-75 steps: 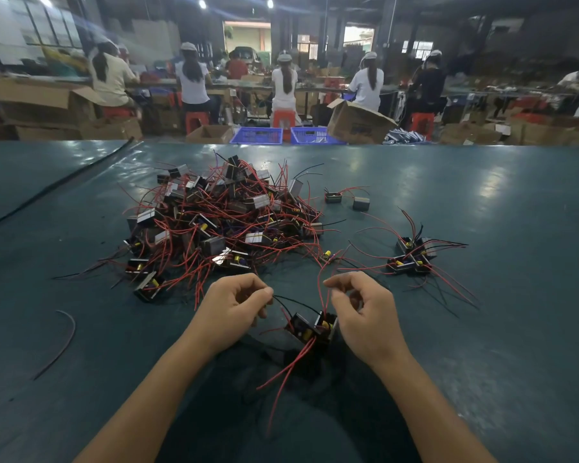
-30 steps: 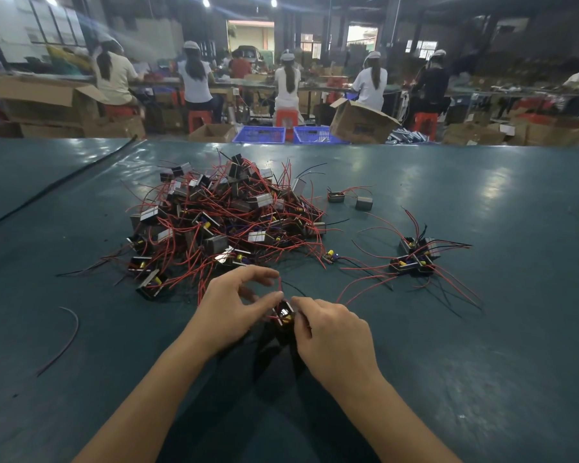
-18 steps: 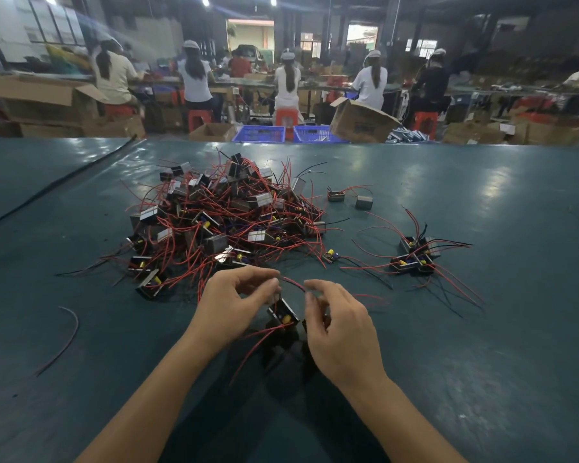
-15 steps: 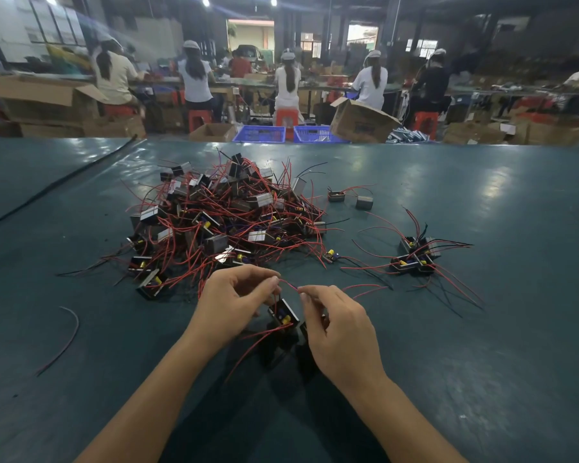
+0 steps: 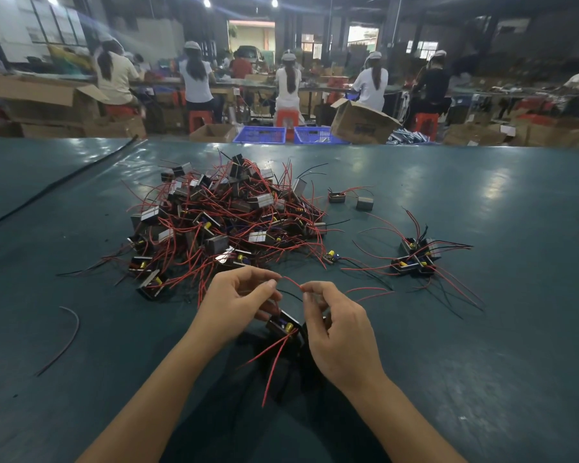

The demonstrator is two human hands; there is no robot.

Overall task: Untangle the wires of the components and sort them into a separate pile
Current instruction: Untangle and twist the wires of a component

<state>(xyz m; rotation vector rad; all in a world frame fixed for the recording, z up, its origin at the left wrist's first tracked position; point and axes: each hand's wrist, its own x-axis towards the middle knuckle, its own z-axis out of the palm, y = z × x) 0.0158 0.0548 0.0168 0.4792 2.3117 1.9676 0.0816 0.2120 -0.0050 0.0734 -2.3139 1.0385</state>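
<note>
Left hand and right hand each pinch the red wire in a closed grip; tugging hard may tear it from the component beneath.

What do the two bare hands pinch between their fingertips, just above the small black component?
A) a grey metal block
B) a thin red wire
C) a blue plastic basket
B: the left hand and the right hand both pinch a thin red wire, which arches between them above the small black component.

Dim light from ceiling lamps, glare on table, warped edges
</note>
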